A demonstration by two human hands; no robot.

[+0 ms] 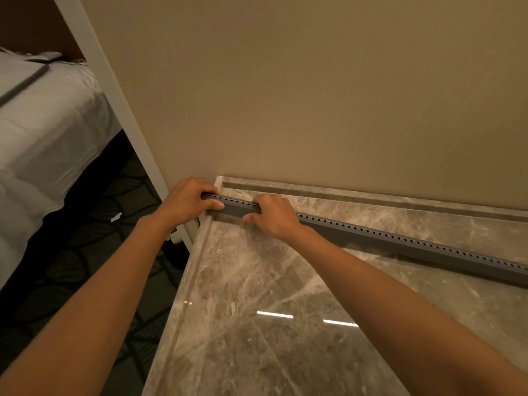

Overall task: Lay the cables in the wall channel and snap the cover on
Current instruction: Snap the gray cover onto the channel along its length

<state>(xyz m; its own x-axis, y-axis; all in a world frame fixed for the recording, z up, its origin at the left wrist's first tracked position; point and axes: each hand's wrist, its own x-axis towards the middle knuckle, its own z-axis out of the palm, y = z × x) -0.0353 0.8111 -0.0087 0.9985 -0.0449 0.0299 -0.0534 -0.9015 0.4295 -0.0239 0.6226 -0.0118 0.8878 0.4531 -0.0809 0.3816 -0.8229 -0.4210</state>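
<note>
1. Nearest, the marble counter (257,352) carries only light reflections on its polished top. No loose cable and no separate cover strip lies on the part in view.
2. Further in, the right hand (274,217) grasps the grey channel (400,241). Its fingers are curled over the top edge and the thumb is pressed to the front face.
3. Just beside it, the left hand (188,202) clasps the channel's very end at the counter's left corner in the same way, fingers over the top and thumb along the front.
4. The channel itself lies on the counter, running from that corner away to the right and out of view. A row of small holes runs along its upper edge. It sits near the raised stone ledge (371,200) at the back but apart from it, and it does not touch the wall (314,95).
5. No cable shows anywhere, and whether any lies inside cannot be told. The channel looks closed from this side, so I cannot tell whether a cover is fitted.
6. My judgement is that the task is at an early or middle stage, with both hands squeezing or settling the left end. Snapping along the rest of the length, and any fixing to the wall, seems left to do.
7. Off to the left lie a dark patterned carpet (85,238) and a white bed (43,124).
</note>
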